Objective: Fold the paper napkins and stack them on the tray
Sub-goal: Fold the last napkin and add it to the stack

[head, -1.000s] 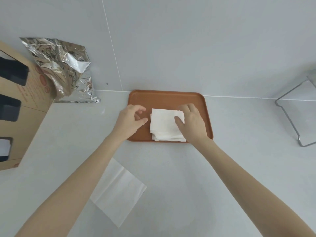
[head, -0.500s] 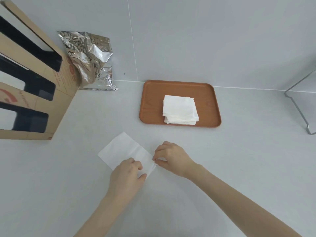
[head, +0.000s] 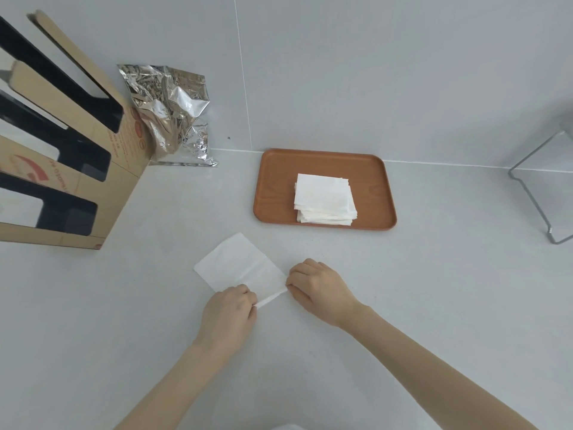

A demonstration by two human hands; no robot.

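A white paper napkin (head: pixel 238 264) lies flat on the light counter, in front of an orange-brown tray (head: pixel 276 187). My left hand (head: pixel 231 311) pinches the napkin's near corner. My right hand (head: pixel 319 287) pinches the corner at its right end. The near edge between the two hands is lifted slightly off the counter. On the tray rests a stack of several folded white napkins (head: pixel 324 198), a little right of the tray's middle.
A brown cardboard box (head: pixel 71 169) with dark cut-outs stands at the left. A crumpled silver foil bag (head: pixel 169 113) leans against the wall behind it. A grey wire rack (head: pixel 539 193) sits at the right edge. The wall runs just behind the tray.
Both hands left the stack on the tray and came back to the loose napkin on the counter. They now pinch its near corners, and the view has shifted down and left.
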